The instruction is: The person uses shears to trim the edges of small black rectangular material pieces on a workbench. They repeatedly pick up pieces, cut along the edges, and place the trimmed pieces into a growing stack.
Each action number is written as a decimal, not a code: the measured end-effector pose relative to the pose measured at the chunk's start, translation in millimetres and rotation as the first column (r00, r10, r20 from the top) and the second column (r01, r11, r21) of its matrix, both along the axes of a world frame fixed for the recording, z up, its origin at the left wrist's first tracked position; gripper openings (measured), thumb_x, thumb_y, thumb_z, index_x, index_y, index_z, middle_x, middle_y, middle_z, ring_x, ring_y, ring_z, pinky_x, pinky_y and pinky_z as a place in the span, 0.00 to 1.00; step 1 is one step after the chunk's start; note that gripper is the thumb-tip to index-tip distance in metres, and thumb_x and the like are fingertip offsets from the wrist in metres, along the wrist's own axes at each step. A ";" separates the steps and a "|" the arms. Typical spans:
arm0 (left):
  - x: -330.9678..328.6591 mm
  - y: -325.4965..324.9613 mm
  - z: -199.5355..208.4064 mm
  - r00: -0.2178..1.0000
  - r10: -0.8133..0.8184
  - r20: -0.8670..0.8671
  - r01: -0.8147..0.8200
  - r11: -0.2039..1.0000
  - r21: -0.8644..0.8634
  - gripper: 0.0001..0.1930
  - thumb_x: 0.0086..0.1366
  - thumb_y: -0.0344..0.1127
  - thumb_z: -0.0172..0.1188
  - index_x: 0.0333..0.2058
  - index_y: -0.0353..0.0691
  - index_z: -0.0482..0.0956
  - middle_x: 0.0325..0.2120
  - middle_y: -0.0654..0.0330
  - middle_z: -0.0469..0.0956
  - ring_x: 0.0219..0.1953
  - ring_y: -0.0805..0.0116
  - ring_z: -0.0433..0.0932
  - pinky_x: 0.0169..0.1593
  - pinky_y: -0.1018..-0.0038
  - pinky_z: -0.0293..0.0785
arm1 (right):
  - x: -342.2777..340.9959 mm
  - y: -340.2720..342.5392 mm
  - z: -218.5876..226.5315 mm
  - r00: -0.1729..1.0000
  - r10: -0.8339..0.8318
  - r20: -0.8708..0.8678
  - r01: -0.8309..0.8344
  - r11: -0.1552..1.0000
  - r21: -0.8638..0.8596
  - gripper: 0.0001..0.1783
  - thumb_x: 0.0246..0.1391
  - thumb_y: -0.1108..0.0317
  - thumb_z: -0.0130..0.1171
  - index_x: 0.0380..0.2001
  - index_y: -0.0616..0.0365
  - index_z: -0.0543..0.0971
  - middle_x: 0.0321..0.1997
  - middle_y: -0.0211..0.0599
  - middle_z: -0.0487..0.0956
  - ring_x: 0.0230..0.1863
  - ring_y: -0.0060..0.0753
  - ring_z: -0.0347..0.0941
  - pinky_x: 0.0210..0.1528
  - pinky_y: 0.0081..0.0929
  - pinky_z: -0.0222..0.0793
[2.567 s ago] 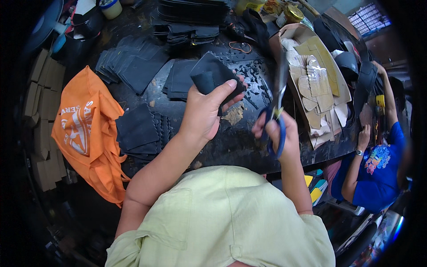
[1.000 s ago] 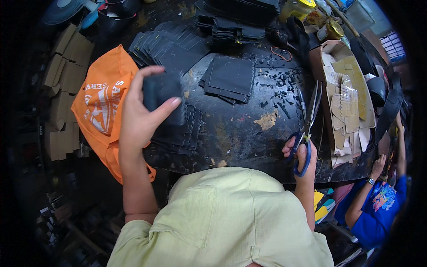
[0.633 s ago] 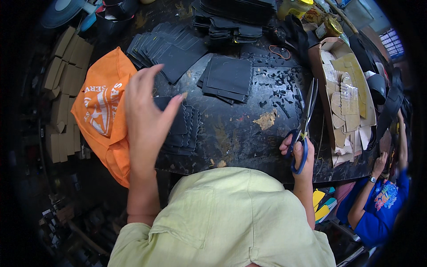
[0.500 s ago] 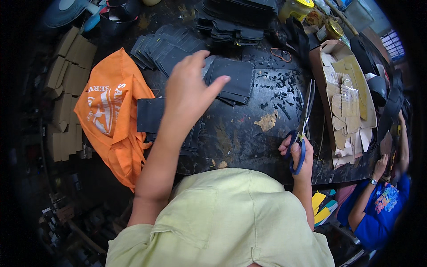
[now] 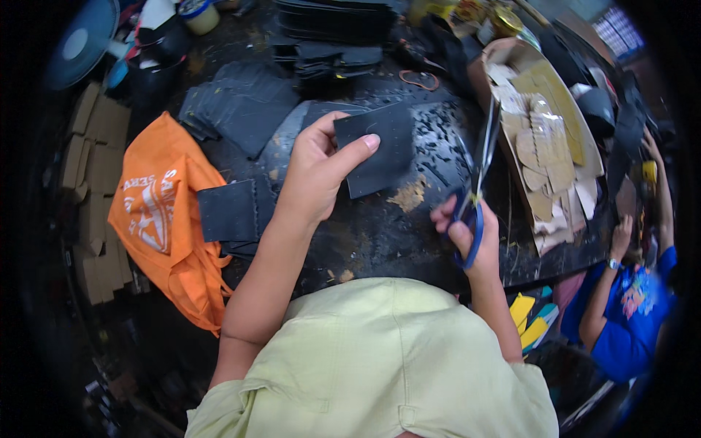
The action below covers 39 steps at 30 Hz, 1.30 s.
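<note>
Pinched between the thumb and fingers of my left hand is a square black leather-like piece, raised over the dark table. My right hand grips blue-handled scissors, their long blades pointing away from me and looking nearly closed. The blades are apart from the piece. Small black offcuts lie scattered beyond and to the right of the held piece. A fanned pile of black pieces spreads at the far left, and a smaller stack sits left of my left forearm.
An orange cloth bag hangs at the table's left edge. Tall black stacks stand at the back. On the right is a cardboard box of cut pieces. A co-worker in a blue shirt sits at the far right.
My left hand, open over the stack before, has taken up a black piece and lifted it nearer. The scissors stay in my right hand. The whole view has shifted somewhat.
</note>
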<state>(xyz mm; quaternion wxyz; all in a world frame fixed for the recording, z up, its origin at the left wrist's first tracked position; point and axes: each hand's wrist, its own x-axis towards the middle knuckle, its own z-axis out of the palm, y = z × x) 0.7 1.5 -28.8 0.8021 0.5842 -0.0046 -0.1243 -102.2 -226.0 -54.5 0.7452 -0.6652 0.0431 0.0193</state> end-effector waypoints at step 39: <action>-16.0 -50.1 8.5 0.977 0.131 -0.167 -0.179 0.932 -0.316 0.14 0.60 0.24 0.65 0.45 0.37 0.78 0.37 0.59 0.81 0.38 0.69 0.81 0.44 0.70 0.81 | -1.4 -8.5 24.6 0.966 0.236 -0.104 -0.231 0.971 0.052 0.15 0.54 0.59 0.65 0.32 0.60 0.76 0.29 0.33 0.78 0.31 0.20 0.74 0.35 0.19 0.70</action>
